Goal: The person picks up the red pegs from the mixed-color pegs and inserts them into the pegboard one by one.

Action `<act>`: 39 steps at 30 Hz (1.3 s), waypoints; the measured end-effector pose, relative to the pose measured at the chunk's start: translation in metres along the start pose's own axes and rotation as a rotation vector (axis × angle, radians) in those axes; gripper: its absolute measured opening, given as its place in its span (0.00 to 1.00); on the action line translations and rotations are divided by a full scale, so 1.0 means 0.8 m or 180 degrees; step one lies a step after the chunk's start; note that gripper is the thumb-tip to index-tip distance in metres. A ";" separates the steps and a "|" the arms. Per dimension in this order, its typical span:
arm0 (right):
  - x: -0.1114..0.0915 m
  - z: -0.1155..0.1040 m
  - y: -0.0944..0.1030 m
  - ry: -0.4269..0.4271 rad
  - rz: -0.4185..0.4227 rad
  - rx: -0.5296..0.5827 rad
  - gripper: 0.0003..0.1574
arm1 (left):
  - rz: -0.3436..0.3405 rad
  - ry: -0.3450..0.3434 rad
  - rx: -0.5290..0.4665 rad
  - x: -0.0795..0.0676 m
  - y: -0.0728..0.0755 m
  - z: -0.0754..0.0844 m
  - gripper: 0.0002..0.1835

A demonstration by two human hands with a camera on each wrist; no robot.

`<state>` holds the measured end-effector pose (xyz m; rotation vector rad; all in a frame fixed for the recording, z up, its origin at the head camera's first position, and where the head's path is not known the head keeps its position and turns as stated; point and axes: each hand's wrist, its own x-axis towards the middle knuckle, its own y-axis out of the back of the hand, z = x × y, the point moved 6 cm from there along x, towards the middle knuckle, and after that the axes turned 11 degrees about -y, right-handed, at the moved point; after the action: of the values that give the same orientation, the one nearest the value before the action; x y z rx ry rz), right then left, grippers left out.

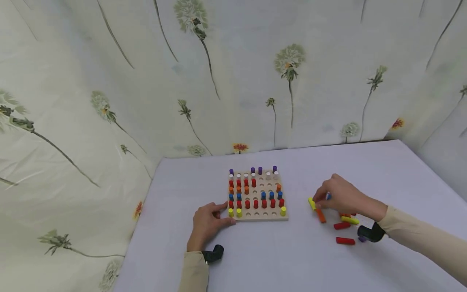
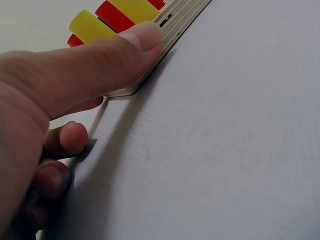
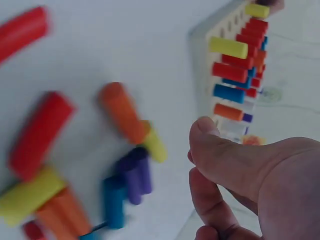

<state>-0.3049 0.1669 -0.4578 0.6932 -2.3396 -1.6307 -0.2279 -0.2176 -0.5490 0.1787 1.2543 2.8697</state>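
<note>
A wooden pegboard with upright pegs in rows of purple, white, red, orange, blue and yellow lies on the table. My left hand grips its near left corner, thumb along the front edge. My right hand is above loose pegs right of the board, its fingertips near a yellow peg and an orange peg. In the right wrist view the thumb and curled fingers are apart from that yellow peg, and no peg shows between them.
Loose red pegs and another yellow peg lie nearer me on the right. Purple pegs and a blue peg lie beside the orange one. A flower-printed cloth hangs behind the white table.
</note>
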 end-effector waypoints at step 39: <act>-0.070 0.040 -0.038 -0.0365 0.0263 -0.0171 0.10 | 0.0048 0.0168 -0.0125 -0.001 -0.002 -0.002 0.35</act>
<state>-0.2617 0.2124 -0.4925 0.4977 -2.3579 -1.7327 -0.2272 -0.2180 -0.5515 0.1134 1.2084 2.9281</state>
